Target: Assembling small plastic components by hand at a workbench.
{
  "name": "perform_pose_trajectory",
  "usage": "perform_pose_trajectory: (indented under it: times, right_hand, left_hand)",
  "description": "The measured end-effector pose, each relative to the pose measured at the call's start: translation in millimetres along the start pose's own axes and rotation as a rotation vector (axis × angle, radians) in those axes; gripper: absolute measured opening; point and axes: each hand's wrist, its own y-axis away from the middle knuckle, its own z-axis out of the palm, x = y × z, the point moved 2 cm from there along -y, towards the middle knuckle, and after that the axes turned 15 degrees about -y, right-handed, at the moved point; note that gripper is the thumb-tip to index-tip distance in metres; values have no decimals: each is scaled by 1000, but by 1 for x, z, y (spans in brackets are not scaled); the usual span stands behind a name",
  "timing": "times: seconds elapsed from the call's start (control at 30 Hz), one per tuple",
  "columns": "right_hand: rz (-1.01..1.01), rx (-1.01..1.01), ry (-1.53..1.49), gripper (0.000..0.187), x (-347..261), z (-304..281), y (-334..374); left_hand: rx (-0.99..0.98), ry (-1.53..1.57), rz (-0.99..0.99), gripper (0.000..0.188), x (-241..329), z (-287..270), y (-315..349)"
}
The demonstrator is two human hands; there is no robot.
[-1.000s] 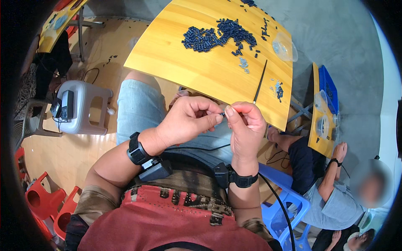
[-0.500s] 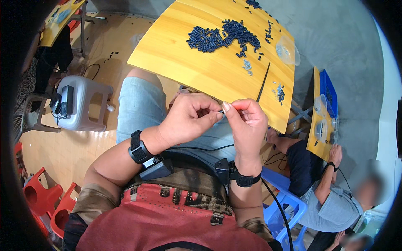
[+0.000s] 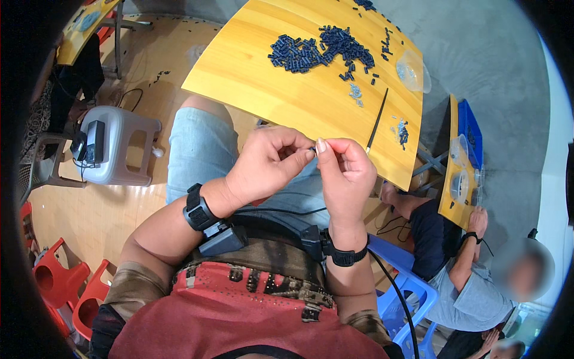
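Note:
My left hand (image 3: pixel 263 161) and my right hand (image 3: pixel 347 173) meet just off the near edge of the yellow wooden table (image 3: pixel 239 69). Thumb and finger of each are pinched together on a tiny dark piece (image 3: pixel 313 149), mostly hidden by the fingertips, so its kind is unclear. Beyond them lies a large heap of short black cylindrical parts (image 3: pixel 297 55). Small silvery pieces (image 3: pixel 356 91) form a little cluster nearer me. A thin black stick with a pale tip (image 3: pixel 377 121) rests by my right hand, left of a small pile of dark and silvery bits (image 3: pixel 402 134).
A clear plastic tub (image 3: pixel 411 70) stands at the table's right edge. To the right, a person in a grey shirt (image 3: pixel 463 296) works at another table with a blue tray (image 3: pixel 470 134). A grey plastic stool (image 3: pixel 116 146) and red chairs (image 3: pixel 60 272) are on the left. Cables run from my wrists.
Both hands have shifted slightly up and left, still pinched together at the fingertips. My right hand has turned a little. The parts on the table lie as before.

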Motion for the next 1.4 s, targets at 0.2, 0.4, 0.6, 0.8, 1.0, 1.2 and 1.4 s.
perform_pose_trajectory:
  times: [0.2,0.4,0.6,0.8,1.0,1.2,1.4]
  right_hand:
    - [-29,-155,-29,24,2,-7,3]
    - [-181,-255,321,38,-13,1,4]
    - [-254,-237,475,32,-11,0,5]
    - [-286,-299,524,30,-10,-1,4]
    - [-305,-397,523,27,-2,-1,2]
    - [-284,-440,543,25,25,-4,1]
    - [-194,-285,560,25,54,-14,-3]
  left_hand:
    - [-139,182,-204,13,-2,-5,-1]
    - [-168,254,-268,15,-8,0,1]
    - [-151,234,-271,14,-8,4,1]
    - [-141,204,-263,13,-11,8,2]
    - [-101,181,-320,12,-20,13,3]
    - [-109,346,-471,15,-52,22,-4]
    - [-37,440,-644,14,-72,33,-9]
